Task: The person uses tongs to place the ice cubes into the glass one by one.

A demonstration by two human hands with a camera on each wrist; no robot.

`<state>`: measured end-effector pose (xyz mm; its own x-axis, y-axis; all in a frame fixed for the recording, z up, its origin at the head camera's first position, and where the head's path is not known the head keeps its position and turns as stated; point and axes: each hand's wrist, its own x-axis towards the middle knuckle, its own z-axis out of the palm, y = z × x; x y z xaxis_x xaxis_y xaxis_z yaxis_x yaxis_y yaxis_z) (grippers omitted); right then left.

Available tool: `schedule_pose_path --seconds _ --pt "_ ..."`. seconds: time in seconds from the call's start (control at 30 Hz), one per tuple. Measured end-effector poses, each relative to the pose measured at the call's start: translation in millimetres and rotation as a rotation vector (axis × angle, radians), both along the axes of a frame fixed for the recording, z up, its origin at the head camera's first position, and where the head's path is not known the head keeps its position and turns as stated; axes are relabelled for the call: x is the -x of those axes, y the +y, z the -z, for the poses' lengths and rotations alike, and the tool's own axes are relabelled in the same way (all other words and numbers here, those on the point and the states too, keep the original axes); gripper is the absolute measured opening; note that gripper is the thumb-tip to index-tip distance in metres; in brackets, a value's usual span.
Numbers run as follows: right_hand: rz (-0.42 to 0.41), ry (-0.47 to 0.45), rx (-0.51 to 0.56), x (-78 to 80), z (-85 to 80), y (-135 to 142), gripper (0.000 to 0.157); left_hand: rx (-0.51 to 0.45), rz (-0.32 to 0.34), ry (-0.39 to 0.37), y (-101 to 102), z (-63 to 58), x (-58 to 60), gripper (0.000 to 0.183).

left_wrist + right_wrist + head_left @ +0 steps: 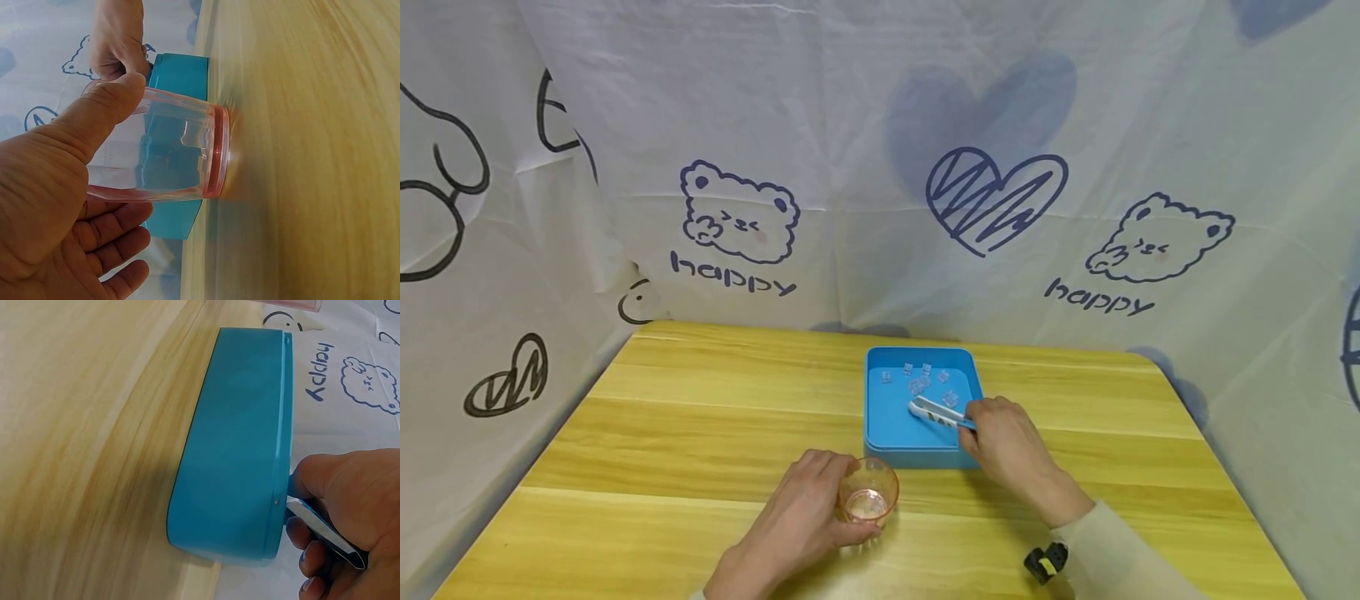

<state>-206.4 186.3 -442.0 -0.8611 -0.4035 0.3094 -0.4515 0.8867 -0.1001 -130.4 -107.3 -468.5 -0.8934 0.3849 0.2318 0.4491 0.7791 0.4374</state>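
Pale sleeve [1123,554] on the right arm is about the closest thing to the head camera, with a little black-and-yellow gadget [1047,562] at the wrist. Now the hands: the left hand [805,510] has hold of a clear pinkish cup [871,493], thumb on the near side and fingers around the other, so it's only as far open as the cup is wide. From the left wrist view the lower fingers are just loosely bent below the cup, not really wrapped tight. Cup's upright on the desk [700,433], just off the near left corner of a shallow blue box [917,457]. Over at that box, the right hand [1009,442] is closed up around the blue end of some tongs [942,416], knuckles above the right side near the front corner. Their white arms point left, down inside the box, and can't tell if the tips are pinching anything. A handful of clear cubes [919,385] sit scattered in there, mostly toward the back, one right by the tongs. Behind it all hangs a white cloth [865,167] with doodled bears, hearts and "happy" on it.
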Motion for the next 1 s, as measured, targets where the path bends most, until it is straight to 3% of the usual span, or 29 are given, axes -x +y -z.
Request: schedule_pose_path --seconds 0.33,0.67,0.83,1.0 --pt "-0.024 0.021 0.056 -7.5 -8.4 5.9 0.029 0.006 0.002 0.022 -0.8 -0.2 -1.3 0.074" --pt "-0.029 -0.071 0.142 -37.4 -42.8 4.3 0.011 0.003 -0.004 -0.013 -0.4 -2.3 -1.7 0.074" --pt "-0.118 -0.083 0.143 -57.4 -55.2 2.4 0.008 0.007 -0.002 -0.006 -0.9 -2.3 -1.6 0.074" --pt "-0.253 -0.048 0.119 -69.6 -54.0 0.5 0.009 0.007 -0.001 -0.013 -0.9 -3.3 -1.5 0.074"
